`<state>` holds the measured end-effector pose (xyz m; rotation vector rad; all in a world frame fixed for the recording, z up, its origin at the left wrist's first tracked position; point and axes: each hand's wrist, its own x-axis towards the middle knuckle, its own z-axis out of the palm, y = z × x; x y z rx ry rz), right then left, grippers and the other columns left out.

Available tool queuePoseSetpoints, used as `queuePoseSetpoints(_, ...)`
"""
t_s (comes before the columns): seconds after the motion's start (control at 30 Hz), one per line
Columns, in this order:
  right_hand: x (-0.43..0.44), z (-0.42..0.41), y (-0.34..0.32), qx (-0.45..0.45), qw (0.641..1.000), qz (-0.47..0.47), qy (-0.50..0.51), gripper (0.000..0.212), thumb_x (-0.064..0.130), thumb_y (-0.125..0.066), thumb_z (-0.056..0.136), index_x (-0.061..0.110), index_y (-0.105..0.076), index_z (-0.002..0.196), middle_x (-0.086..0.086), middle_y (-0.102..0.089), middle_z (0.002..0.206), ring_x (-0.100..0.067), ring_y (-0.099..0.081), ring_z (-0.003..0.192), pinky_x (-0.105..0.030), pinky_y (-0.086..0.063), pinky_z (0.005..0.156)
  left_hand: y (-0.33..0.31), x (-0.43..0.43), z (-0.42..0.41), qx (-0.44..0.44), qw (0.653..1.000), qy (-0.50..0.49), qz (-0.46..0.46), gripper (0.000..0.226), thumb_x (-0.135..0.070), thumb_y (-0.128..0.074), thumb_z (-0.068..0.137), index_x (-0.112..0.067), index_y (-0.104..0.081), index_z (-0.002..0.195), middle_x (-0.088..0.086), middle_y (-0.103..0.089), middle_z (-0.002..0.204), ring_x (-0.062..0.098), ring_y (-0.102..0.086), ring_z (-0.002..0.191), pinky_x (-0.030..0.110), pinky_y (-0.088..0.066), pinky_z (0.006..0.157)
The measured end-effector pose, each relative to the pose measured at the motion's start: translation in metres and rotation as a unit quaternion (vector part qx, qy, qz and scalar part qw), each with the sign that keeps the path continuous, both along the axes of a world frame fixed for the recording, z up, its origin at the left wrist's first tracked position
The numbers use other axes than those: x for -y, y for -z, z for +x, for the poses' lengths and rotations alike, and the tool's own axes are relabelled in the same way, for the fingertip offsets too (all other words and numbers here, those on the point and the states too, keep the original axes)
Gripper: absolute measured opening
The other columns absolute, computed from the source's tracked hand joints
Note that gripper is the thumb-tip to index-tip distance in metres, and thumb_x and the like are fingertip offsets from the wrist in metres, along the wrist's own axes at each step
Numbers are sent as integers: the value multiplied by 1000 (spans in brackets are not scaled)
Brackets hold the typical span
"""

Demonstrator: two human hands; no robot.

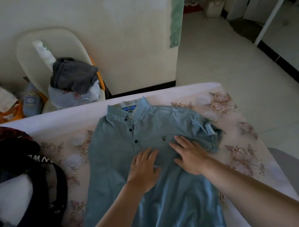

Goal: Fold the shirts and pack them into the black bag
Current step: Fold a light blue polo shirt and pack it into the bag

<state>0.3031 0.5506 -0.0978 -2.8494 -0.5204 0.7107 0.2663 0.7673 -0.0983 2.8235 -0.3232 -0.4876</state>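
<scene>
At the left edge of the bed (243, 158), the black bag (16, 153) lies open with white lettering on its flap and something pale inside it. Beyond the far side of the bed, a cream chair (27, 53) stands against the wall with a crumpled grey garment (74, 74) piled on top of a white plastic bag on its seat. To the right of the black bag, and apart from it, a light blue shirt (177, 205) lies spread front-up on the floral sheet, its collar (125, 109) at the far side and its hem towards the near edge; 3 dark buttons run down its placket. The left hand (144, 170) lies released and flat on the chest of the shirt, fingers straight and pointing far. Just beside it to the right, the right hand (189, 154) presses flat on the cloth too, fingers spread, grasping nothing, near a small chest emblem (164, 139). Further right, the short sleeve (211, 133) lies rumpled and partly folded inward on the sheet.
</scene>
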Motion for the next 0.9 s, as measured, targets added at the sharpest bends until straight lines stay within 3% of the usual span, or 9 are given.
queuePoseSetpoints(0.1,-2,-1,1,21,997,-67,29,64,40,-45,97,28,-23,156,-4,-7,166,-24,-9,152,-50,-18,120,-8,-28,-3,77,995,-66,10,55,-30,-46,98,-24,-32,151,2,-29,156,24,-23,145,37,-16,118)
queuePoseSetpoints(0.23,-40,7,-13,95,989,-112,21,55,31,-50,88,18,-42,142,-11,-40,144,-33,-37,133,-50,-30,108,-12,-73,-3,86,966,-238,56,61,-22,-47,98,-20,-23,154,12,-12,162,34,-12,148,46,-20,117)
queuePoseSetpoints(0.37,-95,6,-14,69,995,-4,-68,63,21,-53,89,20,-36,150,-11,-25,158,-31,-26,144,-45,-27,115,-8,-110,3,27,912,-407,-53,68,-32,-62,91,-13,-29,148,16,-36,149,38,-38,133,51,-40,105)
queuePoseSetpoints(0.5,-151,8,-16,49,989,50,-129,72,4,-54,89,18,-27,154,-8,-7,166,-29,-19,149,-44,-26,118,-12,-120,7,29,874,-449,-185,54,-23,-66,80,-15,-51,132,7,-63,120,30,-61,106,37,-51,79)
queuePoseSetpoints(0.57,-170,13,-22,69,985,70,-144,81,-3,-57,87,17,-21,157,-5,0,167,-28,-15,150,-44,-27,118,-21,-116,8,67,874,-435,-205,48,-9,-60,81,-17,-58,128,7,-67,114,30,-63,99,36,-52,77)
queuePoseSetpoints(0.67,-179,26,-34,135,977,122,-114,88,-12,-56,84,18,-19,157,-3,-3,167,-24,-13,152,-43,-27,119,-28,-104,6,168,933,-271,-166,47,-5,-62,78,-18,-63,123,5,-66,111,29,-64,94,36,-53,76)
queuePoseSetpoints(0.77,-168,43,-40,202,957,185,-92,75,-14,-46,88,20,-33,154,-4,-25,163,-24,-24,148,-44,-28,118,-31,-79,-5,13,987,-84,-137,49,-27,-65,87,-29,-56,135,-4,-57,127,23,-58,110,36,-53,85)
queuePoseSetpoints(0.83,-155,53,-37,193,956,178,-134,67,-12,-42,88,20,-49,146,-4,-39,156,-25,-35,143,-48,-31,115,-31,-67,-11,-84,991,-27,-101,36,-40,-56,94,-31,-62,128,-9,-60,126,17,-57,112,34,-51,89)
queuePoseSetpoints(0.9,-146,58,-35,129,969,118,-175,58,-1,-40,94,23,-48,147,-1,-40,156,-23,-38,142,-47,-30,115,-28,-63,-14,-14,985,-76,-153,23,-32,-51,98,-22,-71,99,-5,-67,99,17,-61,90,33,-51,72)
